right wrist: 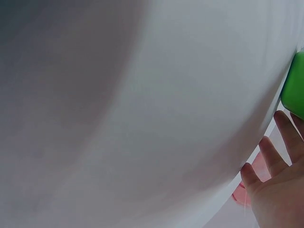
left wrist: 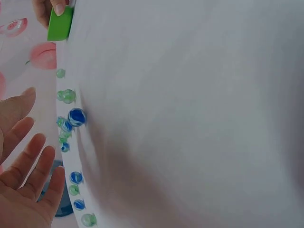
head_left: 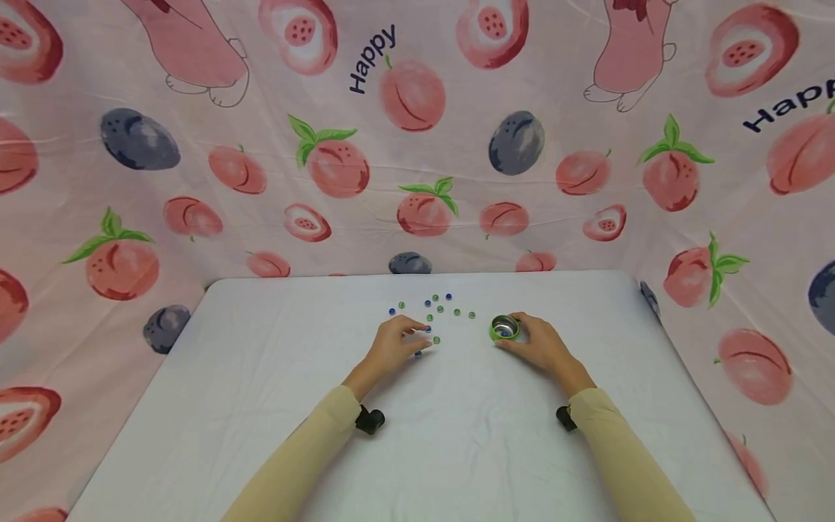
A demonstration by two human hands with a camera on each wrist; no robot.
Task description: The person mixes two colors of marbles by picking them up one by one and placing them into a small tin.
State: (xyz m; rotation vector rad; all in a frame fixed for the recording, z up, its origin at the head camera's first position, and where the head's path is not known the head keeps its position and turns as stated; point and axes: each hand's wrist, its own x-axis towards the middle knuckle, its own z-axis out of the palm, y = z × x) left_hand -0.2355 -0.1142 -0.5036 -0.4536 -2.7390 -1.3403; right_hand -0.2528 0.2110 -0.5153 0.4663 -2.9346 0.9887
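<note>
My right hand [head_left: 538,344] grips a small green bowl [head_left: 495,336] with a shiny metal inside, thumb on the near side and fingers at the far side. At least one blue marble [head_left: 504,334] lies in it. In the right wrist view only part of the green bowl [right wrist: 294,88] shows, by the fingertips. My left hand [head_left: 391,344] hovers among loose marbles, its fingers spread and holding nothing in the left wrist view. Closest to its fingertips are a blue marble [head_left: 428,329] and a green marble [head_left: 436,340]; another blue marble [head_left: 418,354] sits just below the hand.
Several more green and blue marbles are scattered beyond the left hand, among them a green marble [head_left: 472,315] toward the bowl and a blue marble [head_left: 392,312] farther left. A white cloth covers the table [head_left: 443,449]. Fruit-printed curtain [head_left: 365,217] hangs behind and at both sides.
</note>
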